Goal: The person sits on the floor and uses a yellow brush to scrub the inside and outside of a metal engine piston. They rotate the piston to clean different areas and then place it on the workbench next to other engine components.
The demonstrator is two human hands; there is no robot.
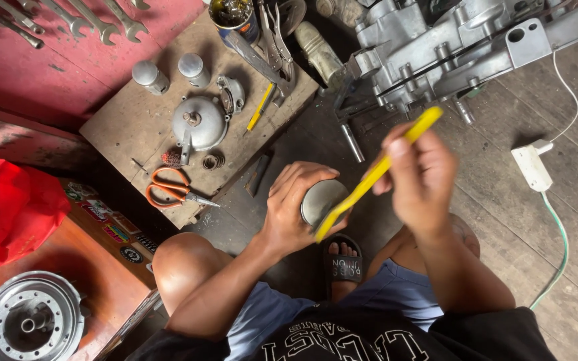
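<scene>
My left hand (292, 204) grips a round grey metal part (321, 199), its flat face turned up. My right hand (417, 175) holds a long yellow stick-like tool (377, 172) by its upper half. The tool's lower tip rests against the near edge of the metal part. Both hands are above my knees and a sandalled foot (342, 259).
A low wooden block (135, 127) at the left carries a grey metal cover (199, 122), orange-handled scissors (172, 189), two cylinders, pliers and a tin. A grey engine case (449, 47) lies ahead. Spanners (68, 23) lie on red board. A white power strip (531, 167) lies right. A hub (31, 322) lies near left.
</scene>
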